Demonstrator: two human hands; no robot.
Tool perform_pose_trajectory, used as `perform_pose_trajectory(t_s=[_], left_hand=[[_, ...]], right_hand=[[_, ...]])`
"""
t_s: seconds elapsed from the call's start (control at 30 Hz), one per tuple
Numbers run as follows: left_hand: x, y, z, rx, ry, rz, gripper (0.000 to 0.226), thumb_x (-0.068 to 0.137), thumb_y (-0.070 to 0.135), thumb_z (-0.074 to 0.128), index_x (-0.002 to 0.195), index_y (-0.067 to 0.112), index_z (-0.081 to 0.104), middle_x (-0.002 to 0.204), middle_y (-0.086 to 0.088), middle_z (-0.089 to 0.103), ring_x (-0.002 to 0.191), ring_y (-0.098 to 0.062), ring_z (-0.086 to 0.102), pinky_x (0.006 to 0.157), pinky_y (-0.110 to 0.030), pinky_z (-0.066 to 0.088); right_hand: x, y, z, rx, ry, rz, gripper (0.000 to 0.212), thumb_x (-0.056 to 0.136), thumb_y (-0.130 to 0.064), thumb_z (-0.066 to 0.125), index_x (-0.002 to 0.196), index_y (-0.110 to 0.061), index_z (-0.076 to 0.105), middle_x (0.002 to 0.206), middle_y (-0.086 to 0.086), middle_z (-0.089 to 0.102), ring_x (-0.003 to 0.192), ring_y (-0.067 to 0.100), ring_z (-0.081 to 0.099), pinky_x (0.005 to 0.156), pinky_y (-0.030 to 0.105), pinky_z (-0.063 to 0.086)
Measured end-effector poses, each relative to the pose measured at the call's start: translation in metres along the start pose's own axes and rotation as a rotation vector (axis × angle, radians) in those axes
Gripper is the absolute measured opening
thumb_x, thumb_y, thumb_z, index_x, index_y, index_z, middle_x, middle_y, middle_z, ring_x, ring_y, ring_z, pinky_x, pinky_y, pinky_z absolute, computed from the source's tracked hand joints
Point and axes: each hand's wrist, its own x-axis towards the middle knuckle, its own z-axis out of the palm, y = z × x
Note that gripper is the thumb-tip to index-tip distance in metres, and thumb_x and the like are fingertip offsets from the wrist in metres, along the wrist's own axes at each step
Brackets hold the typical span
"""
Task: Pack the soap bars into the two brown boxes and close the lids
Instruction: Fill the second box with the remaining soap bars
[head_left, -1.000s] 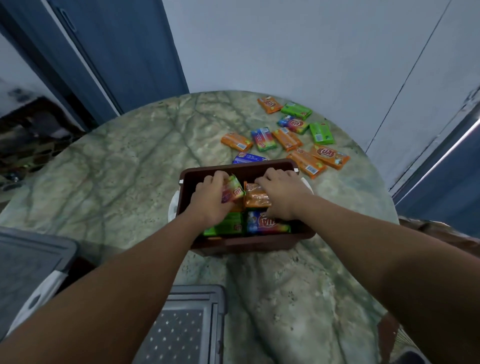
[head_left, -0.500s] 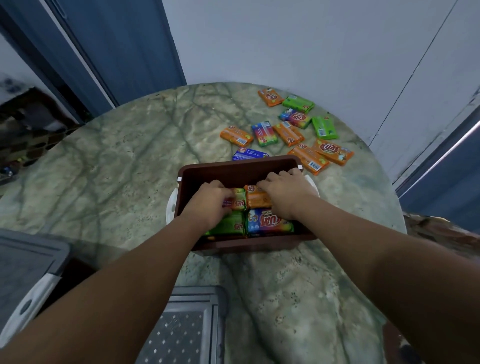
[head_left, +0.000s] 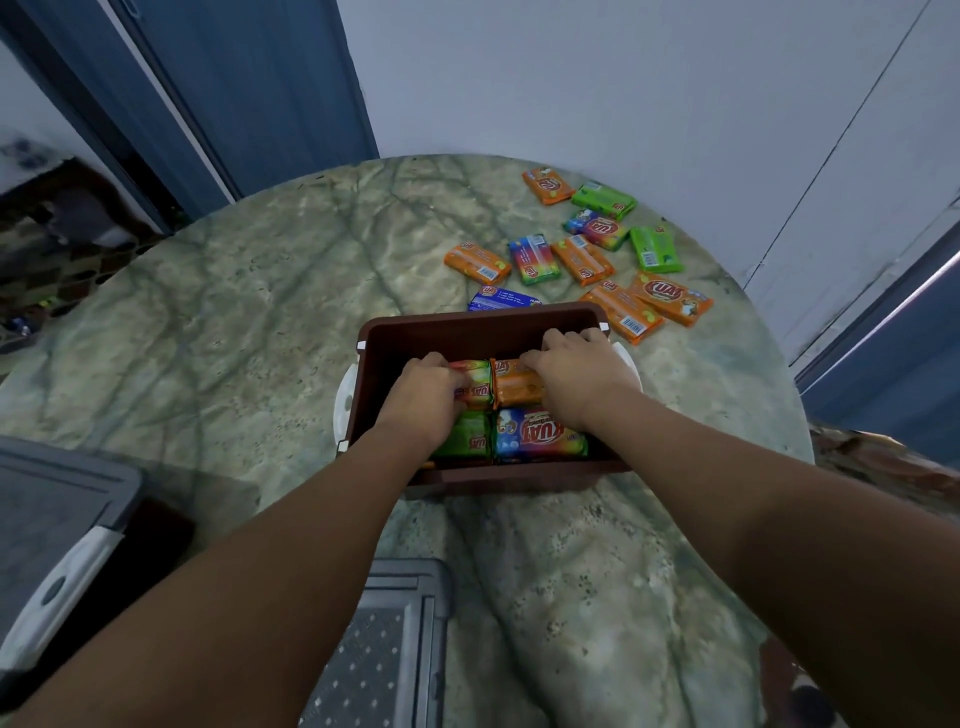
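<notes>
Inside open brown plastic box (head_left: 480, 330): left hand (head_left: 423, 400), right hand (head_left: 576, 382) each gripping wrapped soap bars (four visible); ten loose bars (head_left: 621, 260) remain on marble surface (head_left: 234, 312).

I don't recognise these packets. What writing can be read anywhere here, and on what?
"KUAT", upside down: blue soap bar in the brown box.
"KUAT": orange soap bar on the table.
Logos on the other loose bars, such as the rainbow bar: too small to read.
Barcodes and fine print: unreadable.
</notes>
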Motion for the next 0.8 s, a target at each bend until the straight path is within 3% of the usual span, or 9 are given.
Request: perform_pose_trajectory(t_s=[0.1,0.23,0.3,0.37,0.47,0.53,0.67,0.8], left_hand=[[-0.004,0.003,-0.008,-0.037,-0.031,-0.017,0.044,0.090,0.032,0.073,0.132,0.024,0.066,0.122,-0.004,0.054,0.111,-0.025,0.056,0.101,-0.041,0.048],[-0.017,-0.012,-0.025,0.070,0.334,-0.084,0.042,0.090,0.040,0.068,0.127,0.020,0.061,0.119,-0.008,0.054,0.111,-0.028,0.048,0.093,-0.041,0.045],[-0.022,-0.024,-0.031,0.218,0.424,-0.201,0.050,0.086,0.040,0.070,0.125,0.013,0.054,0.117,-0.017,0.054,0.108,-0.035,0.047,0.091,-0.043,0.041],[-0.024,-0.032,-0.030,0.241,0.322,-0.379,0.059,0.084,0.041,0.072,0.125,0.006,0.047,0.122,-0.023,0.051,0.112,-0.040,0.046,0.092,-0.046,0.041],[-0.025,-0.041,-0.023,-0.073,0.151,-0.538,0.054,0.094,0.035,0.064,0.129,0.001,0.039,0.127,-0.029,0.052,0.119,-0.045,0.050,0.088,-0.048,0.042],[-0.023,-0.045,-0.022,-0.246,0.129,-0.554,0.045,0.099,0.030,0.058,0.130,0.002,0.039,0.124,-0.028,0.058,0.114,-0.046,0.057,0.079,-0.042,0.040],[-0.020,-0.045,-0.020,-0.284,0.137,-0.536,0.041,0.100,0.026,0.055,0.131,0.004,0.041,0.123,-0.025,0.061,0.113,-0.045,0.059,0.081,-0.042,0.042],[-0.024,-0.052,-0.021,-0.305,0.147,-0.562,0.040,0.100,0.024,0.055,0.133,0.004,0.041,0.123,-0.024,0.061,0.113,-0.044,0.059,0.079,-0.038,0.039]], right_hand=[[-0.005,0.001,-0.006,0.167,0.084,0.042,0.056,0.086,-0.044,0.070,0.137,-0.031,0.052,0.126,0.002,0.050,0.118,0.027,0.049,0.103,0.044,0.044],[-0.019,0.004,-0.014,0.297,0.382,0.335,0.050,0.089,-0.043,0.067,0.129,-0.019,0.049,0.128,0.011,0.046,0.120,0.031,0.043,0.100,0.045,0.041],[-0.022,0.008,-0.015,0.422,0.354,0.539,0.057,0.090,-0.038,0.068,0.135,-0.013,0.043,0.136,0.017,0.043,0.126,0.036,0.042,0.102,0.047,0.042],[-0.019,0.012,-0.015,0.556,0.192,0.627,0.062,0.094,-0.031,0.066,0.142,-0.007,0.036,0.143,0.020,0.041,0.130,0.039,0.044,0.101,0.047,0.044],[-0.014,0.013,-0.017,0.630,0.100,0.628,0.055,0.094,-0.017,0.063,0.141,-0.006,0.036,0.141,0.017,0.049,0.123,0.038,0.056,0.089,0.044,0.049],[-0.011,0.011,-0.017,0.633,0.100,0.616,0.055,0.093,-0.010,0.064,0.140,-0.007,0.036,0.141,0.016,0.050,0.122,0.037,0.057,0.088,0.043,0.050],[-0.006,0.017,-0.014,0.602,0.087,0.616,0.057,0.092,-0.008,0.065,0.141,-0.006,0.036,0.141,0.016,0.049,0.122,0.037,0.057,0.089,0.044,0.050],[0.007,0.010,-0.015,0.574,0.068,0.603,0.072,0.091,-0.007,0.066,0.151,-0.005,0.026,0.149,0.016,0.043,0.127,0.039,0.055,0.095,0.049,0.052]])
